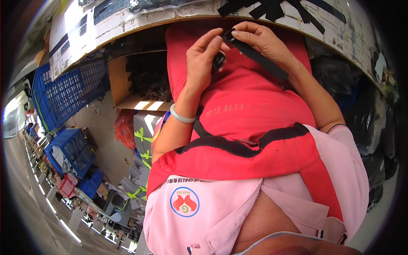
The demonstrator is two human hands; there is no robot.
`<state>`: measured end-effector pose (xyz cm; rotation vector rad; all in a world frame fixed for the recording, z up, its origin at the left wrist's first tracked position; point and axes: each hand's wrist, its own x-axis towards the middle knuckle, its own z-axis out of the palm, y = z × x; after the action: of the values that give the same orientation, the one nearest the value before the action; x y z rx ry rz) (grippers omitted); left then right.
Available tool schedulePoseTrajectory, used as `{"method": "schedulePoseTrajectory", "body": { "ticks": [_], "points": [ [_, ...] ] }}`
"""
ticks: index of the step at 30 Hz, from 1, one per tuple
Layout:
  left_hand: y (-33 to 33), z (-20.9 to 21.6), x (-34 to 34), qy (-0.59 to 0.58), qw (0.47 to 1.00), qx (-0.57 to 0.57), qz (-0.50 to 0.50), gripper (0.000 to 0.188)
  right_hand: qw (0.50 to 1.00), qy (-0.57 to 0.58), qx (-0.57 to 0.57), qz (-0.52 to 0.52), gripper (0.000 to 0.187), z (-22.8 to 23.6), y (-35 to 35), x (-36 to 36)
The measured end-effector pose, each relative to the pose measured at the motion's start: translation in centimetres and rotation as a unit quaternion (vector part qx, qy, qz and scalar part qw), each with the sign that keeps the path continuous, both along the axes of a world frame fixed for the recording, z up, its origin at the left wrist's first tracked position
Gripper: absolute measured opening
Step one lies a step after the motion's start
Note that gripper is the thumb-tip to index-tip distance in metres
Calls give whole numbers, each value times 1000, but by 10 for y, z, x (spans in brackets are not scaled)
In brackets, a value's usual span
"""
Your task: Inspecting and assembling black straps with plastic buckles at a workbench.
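A black webbing strap (pixel 261 59) slants down from my right hand (pixel 265 42), whose thumb and fingers pinch its upper end. At that end sits a small black buckle-like piece (pixel 229 35); its exact shape is hard to make out. My left hand (pixel 202 57) is closed close by, thumb and forefinger together near that piece. Against its curled fingers lies another small, shiny black piece (pixel 218 62), partly hidden. A pale bangle (pixel 182 114) circles my left wrist. Both hands are above the red apron (pixel 250 97) on my lap, by the table edge.
More black straps (pixel 272 10) lie on the worn white table (pixel 170 15) ahead. An open carton (pixel 119 80) with dark pieces sits under it at left. Blue plastic crates (pixel 59 93) stand farther left, near a red bag (pixel 124 131). Dark plastic bags (pixel 357 110) crowd the right side.
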<state>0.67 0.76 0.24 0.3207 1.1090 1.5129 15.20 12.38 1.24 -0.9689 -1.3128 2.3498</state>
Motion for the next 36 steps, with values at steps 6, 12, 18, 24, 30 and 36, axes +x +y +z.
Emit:
{"method": "schedulePoseTrajectory", "body": {
  "ticks": [6, 12, 18, 24, 30, 36],
  "points": [
    [9, -8, -1, -41, 998, -56, -13, 24, 929, 59, 362, -58, 17, 3, -8, 0],
    [10, -1, 5, 82, 996, -42, 17, 22, 973, -64, 221, -8, 16, 30, 3, 3],
    [6, -1, 11, 205, 978, 1, 46, 15, 982, -134, 129, 45, 18, 16, 0, 10],
    [8, -6, 5, 334, 935, 98, 68, 13, 993, 1, 102, -59, 25, 7, -14, -1],
    [-5, -2, 4, 371, 915, 156, 20, 18, 992, -50, 50, 102, 28, 17, 10, 11],
    [-10, 6, 6, 355, 925, 134, 11, 17, 987, -5, 154, 37, 18, 6, 4, 9]
  ]
}}
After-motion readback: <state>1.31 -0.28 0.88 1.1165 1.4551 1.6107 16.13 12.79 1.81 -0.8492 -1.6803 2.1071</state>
